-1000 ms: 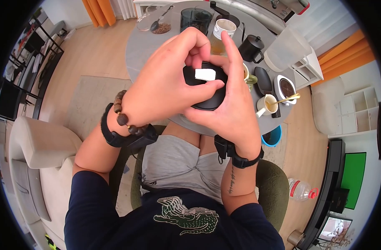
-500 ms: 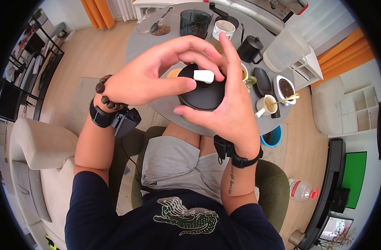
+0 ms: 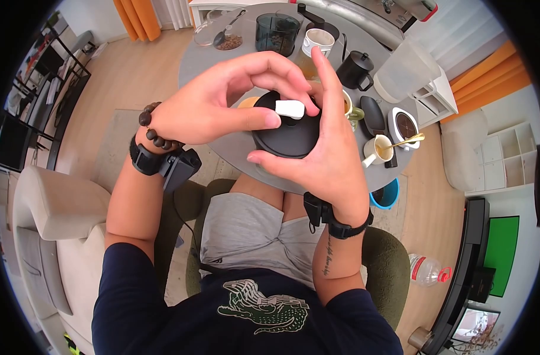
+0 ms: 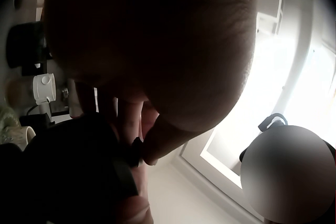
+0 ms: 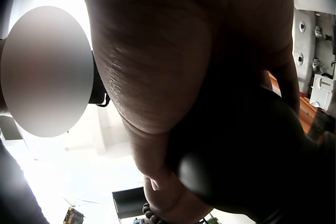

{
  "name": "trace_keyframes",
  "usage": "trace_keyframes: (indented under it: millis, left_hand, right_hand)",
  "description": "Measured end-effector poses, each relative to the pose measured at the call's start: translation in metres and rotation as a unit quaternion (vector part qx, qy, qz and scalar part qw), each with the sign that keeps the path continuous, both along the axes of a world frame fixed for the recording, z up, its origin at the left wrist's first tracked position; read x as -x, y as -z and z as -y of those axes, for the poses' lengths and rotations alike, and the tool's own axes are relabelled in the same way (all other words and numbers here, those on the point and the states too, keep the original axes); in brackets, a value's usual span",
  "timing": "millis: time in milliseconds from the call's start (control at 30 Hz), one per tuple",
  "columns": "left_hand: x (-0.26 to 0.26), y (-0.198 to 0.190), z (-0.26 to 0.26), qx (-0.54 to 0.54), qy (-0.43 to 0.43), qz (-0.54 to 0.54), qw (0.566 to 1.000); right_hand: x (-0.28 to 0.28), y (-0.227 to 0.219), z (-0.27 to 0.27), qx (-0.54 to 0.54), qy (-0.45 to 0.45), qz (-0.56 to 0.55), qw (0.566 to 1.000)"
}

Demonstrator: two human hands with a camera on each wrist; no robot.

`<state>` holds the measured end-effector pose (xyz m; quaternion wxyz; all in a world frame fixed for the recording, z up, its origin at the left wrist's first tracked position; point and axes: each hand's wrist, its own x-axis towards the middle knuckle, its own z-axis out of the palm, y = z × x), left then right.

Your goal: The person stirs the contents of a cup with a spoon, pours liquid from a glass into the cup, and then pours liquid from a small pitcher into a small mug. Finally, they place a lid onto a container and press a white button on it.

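Observation:
A black round vessel [image 3: 286, 141] is held up over the near side of the table in the head view. My right hand [image 3: 336, 157] grips its side, thumb on the near edge and fingers behind. A small white-topped knob [image 3: 290, 109] stands on the vessel's upper face. Between the thumb and fingertips of my left hand [image 3: 216, 100] this knob is pinched. In the left wrist view the dark vessel [image 4: 68, 169] shows only as a silhouette, and its knob [image 4: 137, 150] sits at the thumb tip. The right palm covers much of the vessel [image 5: 247, 150] in the right wrist view.
On the grey round table [image 3: 199, 74] are a dark transparent container [image 3: 276, 35], a white-rimmed cup [image 3: 318, 40], a black pitcher [image 3: 355, 69], a clear jug [image 3: 404, 70] and a small cream pitcher [image 3: 377, 151] with a gold spoon. Below, a blue bin [image 3: 388, 194] stands beside the chair.
My left hand has swung left and opened out around the knob, then its thumb and fingertips came onto it. The vessel has tilted slightly; the right hand has kept its hold.

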<state>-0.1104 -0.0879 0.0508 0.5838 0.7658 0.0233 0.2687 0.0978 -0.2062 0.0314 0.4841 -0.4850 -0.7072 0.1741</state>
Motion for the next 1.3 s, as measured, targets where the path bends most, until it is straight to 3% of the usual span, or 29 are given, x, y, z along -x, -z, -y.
trace_keyframes:
  millis: [267, 367, 567, 733, 867, 933, 1033, 1300]
  left_hand:
    - [-0.001, 0.003, -0.003, 0.059, 0.005, 0.002, 0.998]
    - [-0.005, 0.003, -0.002, -0.008, -0.029, 0.001, 1.000]
    - [-0.021, 0.005, 0.019, -0.110, -0.144, 0.032, 0.983]
    - [-0.032, 0.000, 0.044, -0.183, -0.279, -0.030, 0.942]
    - [-0.031, 0.001, 0.041, -0.170, -0.266, -0.028, 0.948]
    - [-0.028, 0.002, 0.031, -0.123, -0.161, 0.019, 0.979]
    - [-0.018, 0.000, 0.022, -0.064, -0.112, 0.024, 0.991]
    - [-0.019, 0.000, 0.018, -0.088, -0.142, 0.002, 0.986]
  right_hand:
    - [0.000, -0.002, 0.001, 0.005, -0.001, 0.003, 1.000]
    - [-0.001, 0.002, -0.001, 0.000, -0.006, -0.003, 1.000]
    - [-0.001, 0.001, -0.001, -0.005, -0.005, 0.001, 1.000]
    - [-0.003, 0.001, -0.001, 0.007, -0.004, 0.002, 1.000]
    - [-0.003, -0.001, 0.000, 0.014, -0.002, 0.011, 1.000]
    - [-0.003, -0.001, -0.001, 0.009, -0.002, 0.014, 1.000]
    - [-0.002, 0.000, -0.001, 0.004, -0.012, -0.003, 1.000]
    - [-0.002, 0.001, -0.002, -0.010, -0.008, 0.004, 1.000]
